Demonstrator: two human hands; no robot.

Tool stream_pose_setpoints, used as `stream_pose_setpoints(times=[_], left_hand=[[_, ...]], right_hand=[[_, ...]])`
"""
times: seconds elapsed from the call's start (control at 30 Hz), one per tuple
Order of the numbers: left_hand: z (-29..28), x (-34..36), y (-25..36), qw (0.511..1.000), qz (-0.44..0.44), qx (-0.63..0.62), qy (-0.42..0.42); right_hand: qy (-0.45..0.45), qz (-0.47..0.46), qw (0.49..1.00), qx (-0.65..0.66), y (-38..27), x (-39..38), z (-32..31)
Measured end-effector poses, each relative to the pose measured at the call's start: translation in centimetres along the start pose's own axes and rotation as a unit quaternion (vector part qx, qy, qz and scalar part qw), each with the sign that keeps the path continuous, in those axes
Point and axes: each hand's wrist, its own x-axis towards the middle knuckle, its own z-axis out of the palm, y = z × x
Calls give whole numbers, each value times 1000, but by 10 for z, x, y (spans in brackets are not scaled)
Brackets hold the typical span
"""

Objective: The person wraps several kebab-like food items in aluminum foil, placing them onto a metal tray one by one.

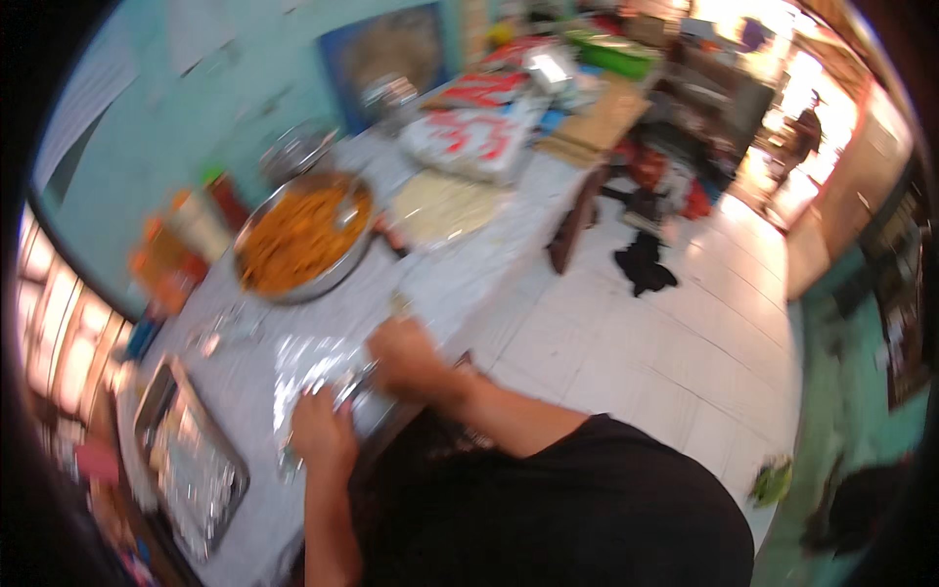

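Work on the plastic (305,354) looks under way, not finished: the clear sheet or bag lies at the near edge of the table (455,284), left hand (323,430) on its near part, right hand (406,357) at its right side. Right hand curled into a fist; a pale tip (399,304) shows beyond it, held or merely behind, cannot tell. Left fingers bunched on the plastic; whether they pinch it, cannot tell. Food (303,235) remaining: plenty, orange, in the bowl (338,277), spoon (347,208) resting in it. Tray (219,430) at left holds clear-wrapped pieces (196,489); possibly completed, unconfirmed. No count of done or left obtainable. Blur throughout; glare on the plastic hides any contents, and a shiny bit between the hands is unidentifiable. Fingertips partly hidden; rim of view dark.
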Motion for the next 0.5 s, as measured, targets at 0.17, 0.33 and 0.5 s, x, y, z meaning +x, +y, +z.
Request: stream_pose_setpoints(times=[0.17, 0.33, 0.5], left_hand=[[-6, 16, 19, 996, 72, -33, 40], [-5, -2, 13, 994, 60, 12, 91], [-6, -2, 15, 997, 38, -23, 68]], right_hand=[[-32, -11, 999, -27, 17, -6, -30], [-60, -120, 987, 90, 34, 5, -41], [-77, -233, 969, 21, 12, 37, -63]])
